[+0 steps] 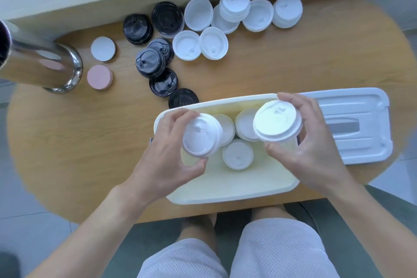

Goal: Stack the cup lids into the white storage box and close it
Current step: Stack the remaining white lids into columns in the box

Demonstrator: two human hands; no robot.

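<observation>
White lids: you hold a short stack of white lids in each of your hands, both above the open box.
Left hand (168, 153): fingers and thumb curled around the rim of the left stack (201, 136), closed on it, tilted towards the box's middle.
Right hand (309, 151): thumb below and fingers above the right stack (277, 121), closed on its edge, over the box's right part.
Box (225, 192): white, open, at the near edge of the wooden surface (304, 63); a few white lids (237, 154) already lie inside.
Box cover (354, 124): flat on the surface just right of the box, not yet fitted.
Loose lids: more white lids (234, 3) at the far side of the surface, black lids (150, 62) in a line to their left running down to the box's far corner.
Other things: a metal cylinder (42, 61) and two round discs (103, 48) at the far left.
Handling: thin moulded plastic, likely very light, springy and a little slick. Nested stacks can slide apart, so pinch across the rim from opposite sides and keep each stack level as you lower it.
Progress: by my judgement, early; most lids sit outside the box.
</observation>
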